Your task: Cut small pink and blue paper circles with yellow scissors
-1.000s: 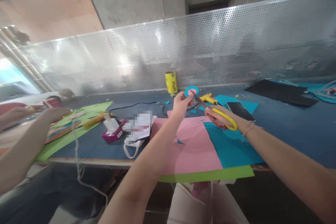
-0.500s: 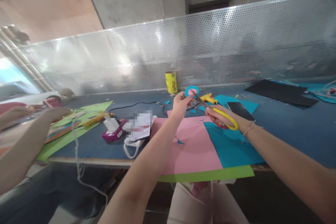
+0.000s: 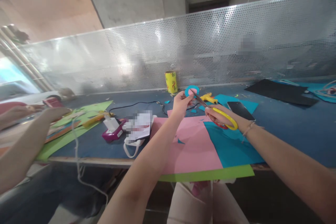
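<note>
Raised over the table, my left hand (image 3: pixel 181 102) pinches the lower left edge of a small round paper piece (image 3: pixel 188 88), blue around a pink centre. My right hand (image 3: pixel 215 113) is closed on a pair of scissors (image 3: pixel 228 116) with yellow and red handles. The blades point up and left and lie across the pink centre; whether they are cutting cannot be made out. Under my forearms are a pink paper sheet (image 3: pixel 193 155), a blue sheet (image 3: pixel 233 150) and a green sheet (image 3: pixel 210 175) at the table edge.
A yellow tube (image 3: pixel 171 82) stands by the perforated metal screen (image 3: pixel 147 56). Behind my right hand are a yellow glue gun (image 3: pixel 208 98) and a dark phone (image 3: pixel 240 110). Left lie a purple power strip (image 3: pixel 112 134) and cables. A co-worker's arm (image 3: pixel 28 143) reaches in from the left.
Very little differs. The scissors and my right hand have shifted by a tiny amount; my left hand keeps its pinch on the round paper piece.
</note>
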The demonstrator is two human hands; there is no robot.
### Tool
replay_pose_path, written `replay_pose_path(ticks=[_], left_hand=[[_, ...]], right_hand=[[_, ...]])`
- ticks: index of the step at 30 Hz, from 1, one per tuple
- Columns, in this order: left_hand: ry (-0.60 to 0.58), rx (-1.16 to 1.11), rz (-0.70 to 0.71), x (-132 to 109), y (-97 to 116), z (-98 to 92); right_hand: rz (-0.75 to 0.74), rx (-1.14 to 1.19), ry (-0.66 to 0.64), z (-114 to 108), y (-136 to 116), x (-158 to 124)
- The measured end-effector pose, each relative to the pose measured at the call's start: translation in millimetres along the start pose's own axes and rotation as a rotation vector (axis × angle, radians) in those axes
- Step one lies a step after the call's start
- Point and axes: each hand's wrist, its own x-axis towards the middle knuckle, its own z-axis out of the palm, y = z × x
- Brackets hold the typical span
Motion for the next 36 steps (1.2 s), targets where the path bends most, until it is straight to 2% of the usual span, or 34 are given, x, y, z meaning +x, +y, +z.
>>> replay_pose_path(ticks=[15, 24, 32, 34, 36], left_hand=[[0.016, -0.010, -0.014, -1.4, 0.4, 1.1], [-0.010, -0.046, 0.001, -1.3, 0.4, 0.4], [-0.009, -0.028, -0.002, 1.7, -4.5, -0.3], [0.017, -0.006, 0.014, 3.6, -6.7, -0.3], [0.097, 0.022, 0.050, 6.8, -8.2, -1.7]], right_hand=[[-0.025, 0.052, -0.028, -0.2, 1.1, -0.1], [0.007, -0.036, 0.004, 0.3, -1.7, -0.3], [-0.050, -0.005, 0.027, -0.4, 10.4, 4.4], [-0.046, -0.021, 0.022, -1.3, 13.6, 6.7], [-0.039, -0.093, 0.042, -2.3, 17.2, 11.2]])
